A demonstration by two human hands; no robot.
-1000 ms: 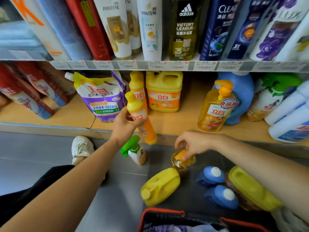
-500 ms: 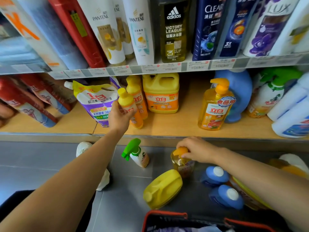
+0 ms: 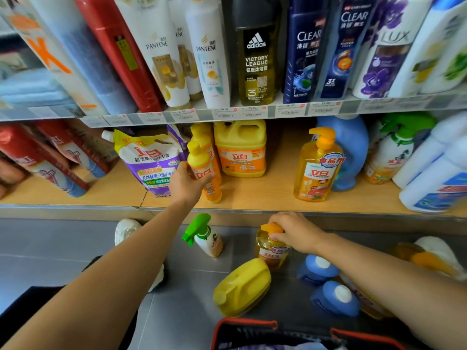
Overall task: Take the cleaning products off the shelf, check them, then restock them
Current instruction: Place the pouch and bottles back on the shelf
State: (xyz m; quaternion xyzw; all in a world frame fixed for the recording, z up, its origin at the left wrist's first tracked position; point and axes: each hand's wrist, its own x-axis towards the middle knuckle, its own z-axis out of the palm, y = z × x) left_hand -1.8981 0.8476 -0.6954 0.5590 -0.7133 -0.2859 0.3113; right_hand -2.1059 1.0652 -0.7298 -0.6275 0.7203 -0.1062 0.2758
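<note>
The small yellow bottle (image 3: 202, 170) now stands upright on the lower shelf (image 3: 265, 198), just in front of a matching bottle (image 3: 202, 132), between the purple refill pouch (image 3: 149, 162) and the yellow jug (image 3: 240, 150). A second ago it hung tilted over the shelf's front edge; since then it has gone inward and come down onto the wood. That looks like one item restocked, or nearly so, because the left hand (image 3: 187, 184) has not let go: its grip is closed round the bottle's middle, thumb on the near side, arm stretched forward and up from the lower left.

The right hand (image 3: 295, 232) has meanwhile settled on the pump bottle (image 3: 271, 251) standing on the floor (image 3: 75, 248) below the shelf lip. Its grip is curled over the orange pump head, wrist bent down, forearm coming in from the right. This is probably the next item to go up, beside its twin (image 3: 318, 165) on the shelf.

Around it on the floor wait a green-topped spray bottle (image 3: 204, 236), a yellow jug on its side (image 3: 242, 286) and two blue-capped bottles (image 3: 318, 270).
</note>
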